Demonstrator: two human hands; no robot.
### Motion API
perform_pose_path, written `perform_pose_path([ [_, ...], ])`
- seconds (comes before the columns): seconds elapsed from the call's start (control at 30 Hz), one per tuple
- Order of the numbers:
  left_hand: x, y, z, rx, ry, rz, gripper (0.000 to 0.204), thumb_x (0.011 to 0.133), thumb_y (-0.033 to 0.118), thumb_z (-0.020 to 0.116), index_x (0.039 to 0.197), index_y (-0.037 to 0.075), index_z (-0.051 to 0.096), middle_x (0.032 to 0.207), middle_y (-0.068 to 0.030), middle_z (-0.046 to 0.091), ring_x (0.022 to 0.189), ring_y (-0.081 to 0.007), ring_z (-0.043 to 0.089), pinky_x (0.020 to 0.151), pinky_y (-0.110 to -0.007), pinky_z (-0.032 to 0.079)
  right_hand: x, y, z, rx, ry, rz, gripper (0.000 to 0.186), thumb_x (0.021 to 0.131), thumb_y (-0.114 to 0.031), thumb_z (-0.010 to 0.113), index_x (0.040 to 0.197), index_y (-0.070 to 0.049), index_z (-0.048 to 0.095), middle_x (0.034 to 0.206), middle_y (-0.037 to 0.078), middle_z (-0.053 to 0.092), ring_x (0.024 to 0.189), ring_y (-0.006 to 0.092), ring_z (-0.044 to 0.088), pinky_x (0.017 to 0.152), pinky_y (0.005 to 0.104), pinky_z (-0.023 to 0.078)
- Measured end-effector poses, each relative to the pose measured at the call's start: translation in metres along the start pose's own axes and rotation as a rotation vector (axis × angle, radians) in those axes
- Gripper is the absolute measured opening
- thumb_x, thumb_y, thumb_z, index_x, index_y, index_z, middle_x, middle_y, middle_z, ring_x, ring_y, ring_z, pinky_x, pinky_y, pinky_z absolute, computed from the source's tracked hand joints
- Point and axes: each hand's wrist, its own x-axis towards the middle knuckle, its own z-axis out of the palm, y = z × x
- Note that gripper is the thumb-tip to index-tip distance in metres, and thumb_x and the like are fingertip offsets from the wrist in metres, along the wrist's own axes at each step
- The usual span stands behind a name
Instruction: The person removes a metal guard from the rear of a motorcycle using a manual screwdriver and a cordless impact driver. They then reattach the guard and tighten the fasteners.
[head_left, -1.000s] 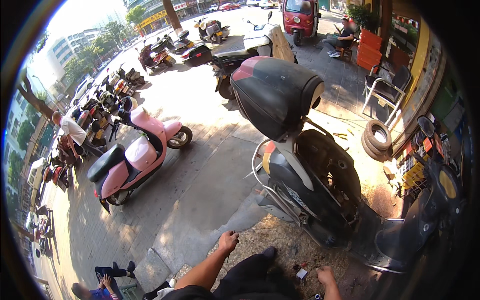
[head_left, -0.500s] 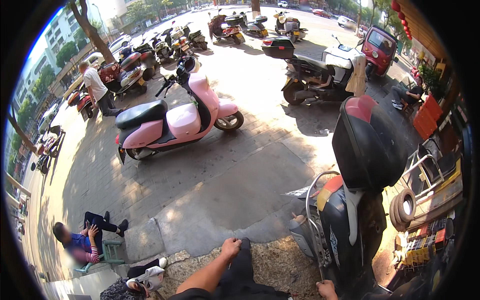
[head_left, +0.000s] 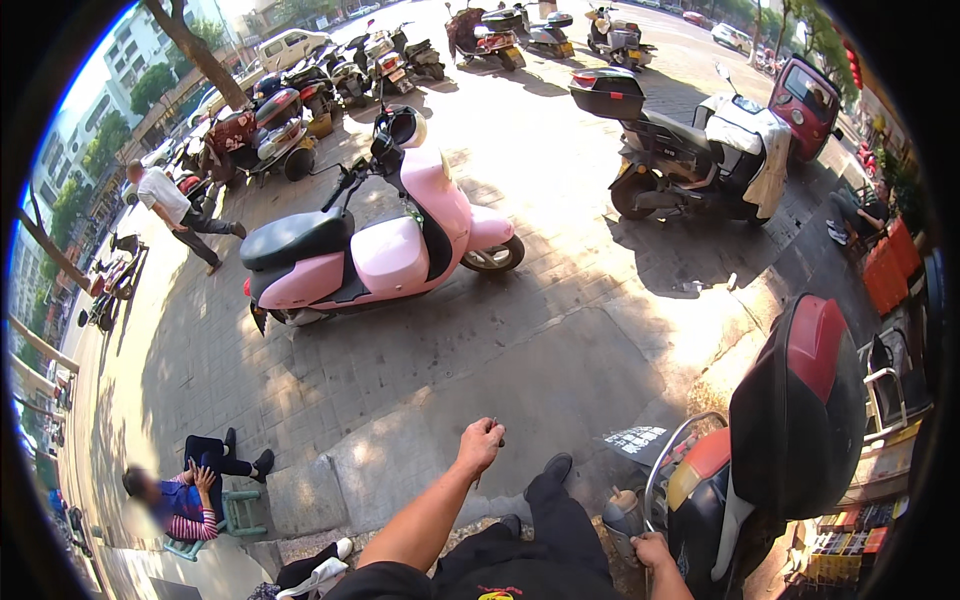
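Above the concrete patch (head_left: 400, 470), toward its near edge, the left hand (head_left: 482, 447) is closed around a thin dark object (head_left: 478, 482) that pokes out below the fist. Beside the rear of the scooter (head_left: 702, 500), the right hand (head_left: 655, 550) is curled; whether it grips anything, I cannot tell.

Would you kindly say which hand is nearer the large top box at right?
Right: the right hand is below and left of the top box; the left hand is farther left.
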Motion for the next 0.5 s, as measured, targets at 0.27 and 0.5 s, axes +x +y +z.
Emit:
perform_pose_path([
  [0.27,0.108,-0.052,-0.035,0.392,0.139,-0.233,0.03,0.08,0.029,0.057,0.086,0.002,0.067,0.086,-0.0183,0.069,0.086,-0.0357,0.066,0.077,-0.044,0.05,0.135,-0.257,-0.027,-0.215,-0.008,-0.31,0.027,0.088,-0.021,0.064,0.083,0.005,0.066,0.067,0.013,0.065,0.051,0.022,0.061,0.048,0.036,0.049],
  [0.5,0.162,-0.118,-0.08,-0.023,0.313,-0.6,0.019,0.078,0.017,0.062,0.076,-0.002,0.066,0.065,-0.0124,0.063,0.053,-0.0217,0.062,0.048,-0.036,0.047,0.179,-0.496,-0.059,-0.236,0.039,-0.528,0.029,0.088,-0.026,0.063,0.093,0.002,0.068,0.074,0.012,0.068,0.062,0.0221,0.065,0.059,0.0356,0.052],
])
